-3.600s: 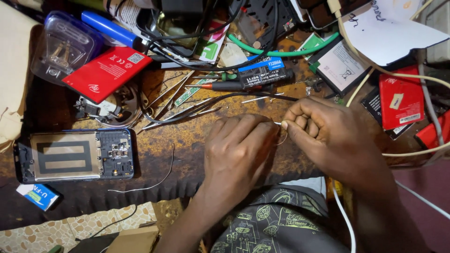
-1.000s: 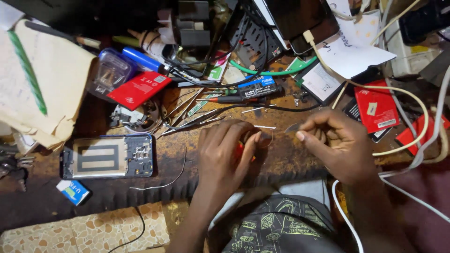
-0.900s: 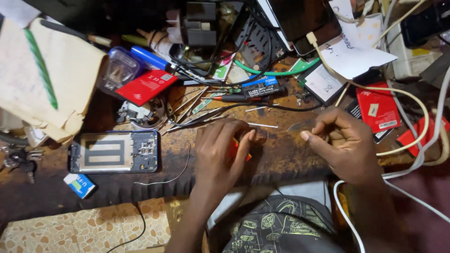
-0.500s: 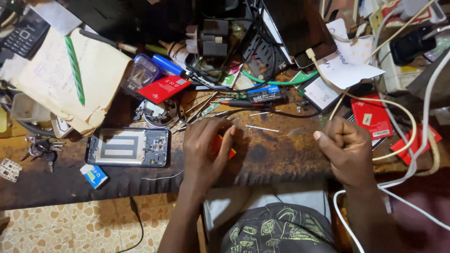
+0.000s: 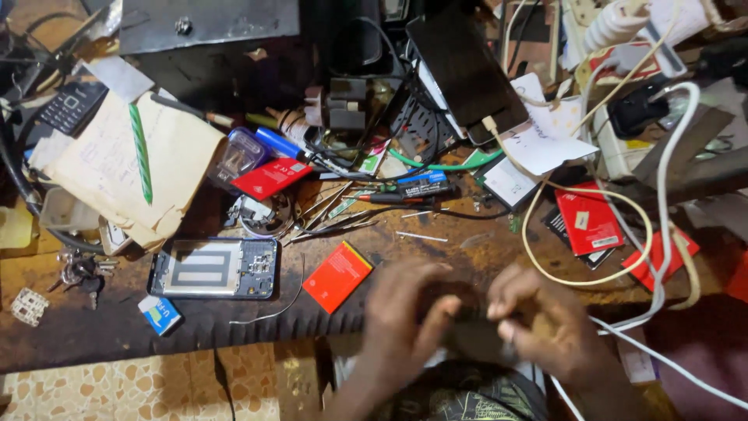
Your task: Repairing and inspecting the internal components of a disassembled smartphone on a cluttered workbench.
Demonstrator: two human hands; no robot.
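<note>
Red battery (image 5: 337, 276) now uncovered beside left hand (image 5: 405, 312), right hand (image 5: 545, 323) blurred, grip state unclear

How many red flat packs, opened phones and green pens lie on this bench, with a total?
Red flat packs: 4
Opened phone frame, back up: 1
Green pen: 1
Total: 6

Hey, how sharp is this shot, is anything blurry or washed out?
Head view: both hands, left hand and right hand, are smeared by motion blur, so whatever they hold cannot be made out; the opened phone and the red flat pack on the bench stay crisp; the white cables at upper right look slightly bright, and the top of the bench falls into shadow.
</note>
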